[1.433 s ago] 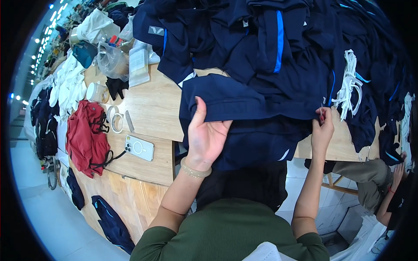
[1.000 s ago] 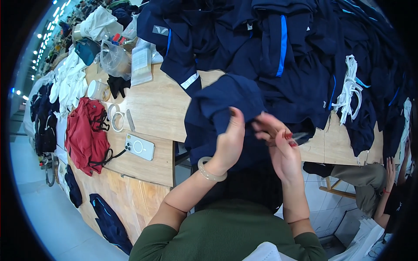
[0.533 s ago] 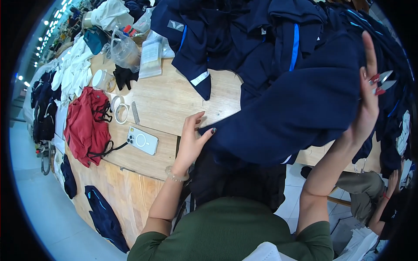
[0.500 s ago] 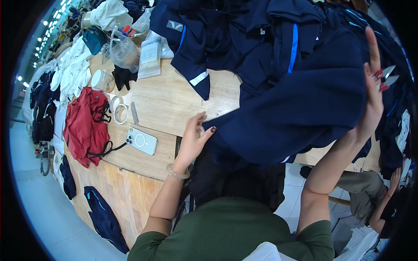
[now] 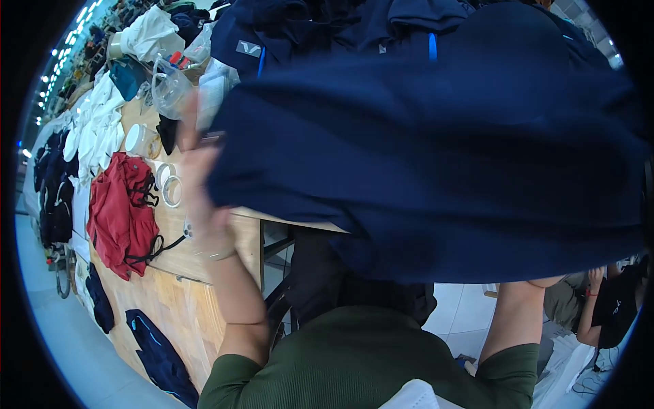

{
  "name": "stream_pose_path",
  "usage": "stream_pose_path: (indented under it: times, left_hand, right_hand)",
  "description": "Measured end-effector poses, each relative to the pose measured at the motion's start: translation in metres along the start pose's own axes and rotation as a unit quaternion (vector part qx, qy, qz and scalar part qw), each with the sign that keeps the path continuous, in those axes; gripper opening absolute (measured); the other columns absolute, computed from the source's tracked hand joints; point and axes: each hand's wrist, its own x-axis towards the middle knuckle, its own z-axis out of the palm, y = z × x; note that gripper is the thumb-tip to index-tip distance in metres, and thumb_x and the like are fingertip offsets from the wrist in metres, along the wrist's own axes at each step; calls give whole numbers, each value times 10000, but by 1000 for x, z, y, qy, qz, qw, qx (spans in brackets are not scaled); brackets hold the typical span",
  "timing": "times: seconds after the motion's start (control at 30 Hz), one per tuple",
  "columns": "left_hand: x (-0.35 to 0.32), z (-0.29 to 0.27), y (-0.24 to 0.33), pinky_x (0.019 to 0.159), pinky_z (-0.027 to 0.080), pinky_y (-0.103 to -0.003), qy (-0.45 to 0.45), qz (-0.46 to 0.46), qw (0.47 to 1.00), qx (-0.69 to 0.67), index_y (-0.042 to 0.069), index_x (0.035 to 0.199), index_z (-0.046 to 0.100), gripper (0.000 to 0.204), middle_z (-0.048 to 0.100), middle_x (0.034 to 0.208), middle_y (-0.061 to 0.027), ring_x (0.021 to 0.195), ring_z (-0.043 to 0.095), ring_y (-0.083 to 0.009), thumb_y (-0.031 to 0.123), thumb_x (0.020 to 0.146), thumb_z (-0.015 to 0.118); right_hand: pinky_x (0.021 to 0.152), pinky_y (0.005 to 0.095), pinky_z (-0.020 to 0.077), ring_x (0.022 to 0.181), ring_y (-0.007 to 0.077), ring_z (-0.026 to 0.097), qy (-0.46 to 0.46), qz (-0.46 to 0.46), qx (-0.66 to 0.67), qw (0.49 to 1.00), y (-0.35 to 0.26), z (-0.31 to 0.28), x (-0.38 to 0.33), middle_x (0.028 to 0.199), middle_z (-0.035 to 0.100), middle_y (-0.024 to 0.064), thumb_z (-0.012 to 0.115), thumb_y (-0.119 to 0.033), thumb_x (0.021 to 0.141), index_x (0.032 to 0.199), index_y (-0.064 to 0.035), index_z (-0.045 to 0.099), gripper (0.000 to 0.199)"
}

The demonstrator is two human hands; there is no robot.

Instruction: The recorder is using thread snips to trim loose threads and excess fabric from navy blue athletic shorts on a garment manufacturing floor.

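Hands gripped a large navy-blue fabric garment [image 5: 436, 157]: left hand [image 5: 201, 184] pinching its edge mid-left, right hand hidden, garment lifted, not yet laid down.

Long wooden table [image 5: 174, 300], pale grey floor [image 5: 61, 354], ceiling lights [image 5: 65, 48] at far left.

Navy garment [image 5: 422, 157]: knit cloth, matt, smooth face with a fine, even texture. Desk [image 5: 180, 252]: pale wood, visible grain, low satin sheen. Red garment [image 5: 122, 211]: thin cloth, matt, creased, with black cord trim. White garments [image 5: 92, 133]: soft matt cloth. 2 tape rolls [image 5: 169, 185]: glossy clear plastic. Bag [image 5: 169, 88]: transparent plastic film, shiny, wrinkled. Sleeve [image 5: 354, 361]: green knit, matt.
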Motion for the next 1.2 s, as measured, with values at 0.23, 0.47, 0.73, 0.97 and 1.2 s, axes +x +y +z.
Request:
stream_pose_path:
  times: [0.23,0.47,0.73,0.97,1.2]
  left_hand:
    - [13,-43,31,1015,423,-290,-55,7,990,131,-32,1441,308,734,359,1466,-171,1268,473,-218,-71,726,463]
    - [23,-129,-68,752,476,-224,86,-209,796,561,47,1323,516,548,630,1092,-121,885,589,-114,-17,787,607]
    - [-5,63,-86,710,490,-247,-108,53,904,410,27,1120,631,297,646,1042,-70,899,622,-145,-18,828,606]
    - [-40,154,-117,730,518,-328,-314,194,854,366,15,1036,645,314,609,1037,-100,848,620,-254,9,734,730]
    - [-46,162,-141,710,524,-320,-284,230,850,380,-5,973,645,239,640,918,-108,810,632,-269,-14,743,710]
  right_hand:
    - [938,216,423,956,94,580,8,177,62,982,65,-86,41,1111,591,57,630,17,819,1429,19,318,686]
    - [638,125,372,609,-7,376,39,317,156,935,129,-58,-30,689,401,-73,562,106,796,1465,-41,306,731]
    - [480,137,268,534,-25,289,9,319,95,943,107,-54,-34,620,379,-103,610,61,804,1475,-66,296,752]
    - [594,116,373,614,-32,407,-63,308,101,944,98,-48,-44,1411,439,17,589,82,794,1483,-8,220,786]
    - [581,124,324,614,-15,307,-72,266,33,961,88,-41,-49,1108,554,-37,587,101,767,1470,5,270,777]
